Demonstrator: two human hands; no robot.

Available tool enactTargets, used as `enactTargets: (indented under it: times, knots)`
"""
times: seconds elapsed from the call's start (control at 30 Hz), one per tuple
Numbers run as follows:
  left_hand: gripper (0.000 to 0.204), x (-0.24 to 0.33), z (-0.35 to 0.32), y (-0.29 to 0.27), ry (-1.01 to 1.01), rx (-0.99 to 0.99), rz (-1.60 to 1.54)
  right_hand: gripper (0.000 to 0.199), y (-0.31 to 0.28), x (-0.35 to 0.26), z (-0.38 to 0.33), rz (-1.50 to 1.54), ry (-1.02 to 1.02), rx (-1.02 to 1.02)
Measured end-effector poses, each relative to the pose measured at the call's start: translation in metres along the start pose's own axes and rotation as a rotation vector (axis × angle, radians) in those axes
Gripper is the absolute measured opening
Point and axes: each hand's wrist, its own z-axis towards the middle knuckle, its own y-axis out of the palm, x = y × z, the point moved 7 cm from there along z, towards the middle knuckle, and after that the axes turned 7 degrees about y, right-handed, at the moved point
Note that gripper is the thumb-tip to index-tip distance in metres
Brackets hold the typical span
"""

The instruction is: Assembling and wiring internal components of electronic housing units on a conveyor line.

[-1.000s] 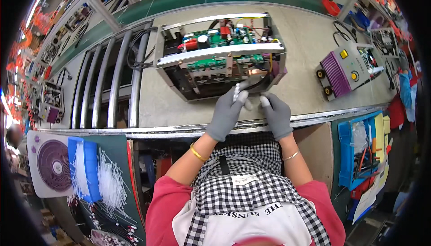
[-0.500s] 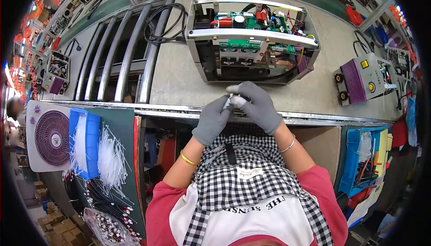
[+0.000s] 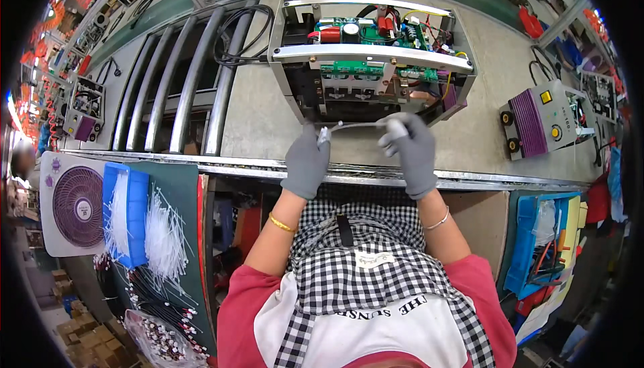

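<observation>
A thin white strip, which looks like a cable tie (image 3: 359, 124), spans the gap between my hands in front of the open machine. My right hand (image 3: 412, 156), in a grey glove with pale fingertips, pinches its right end. The strip's left end comes close to the fingertips of my left hand (image 3: 307, 163), also gloved in grey. Those fingers are closed, with a small white bit at their tips that I cannot make out. Just beyond both hands stands the open metal-framed machine (image 3: 376, 53), with green circuit boards, red parts and wires inside.
Metal rollers (image 3: 191, 83) and a coiled black cable (image 3: 245, 32) lie left of the machine. A purple-and-grey unit (image 3: 547, 120) stands at right. Lower left are a fan (image 3: 80, 207), a blue bin (image 3: 137, 220) and loose white ties (image 3: 166, 237). A blue tool tray (image 3: 520, 267) sits lower right.
My hands have moved apart, left hand to the left and right hand to the right, with the white strip now stretched between them. The machine has shifted slightly left and turned a little.
</observation>
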Motion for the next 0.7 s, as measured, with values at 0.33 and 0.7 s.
enactTargets:
  times: [0.33,0.7]
  knots:
    - [0.022,-0.005,0.018,0.028,-0.334,-0.148,-0.808,0.017,-0.003,0.003,0.012,-0.118,-0.124,0.188]
    - [0.021,0.002,0.019,0.030,-0.474,0.031,-1.069,0.024,0.036,0.012,0.031,-0.477,-0.341,0.104]
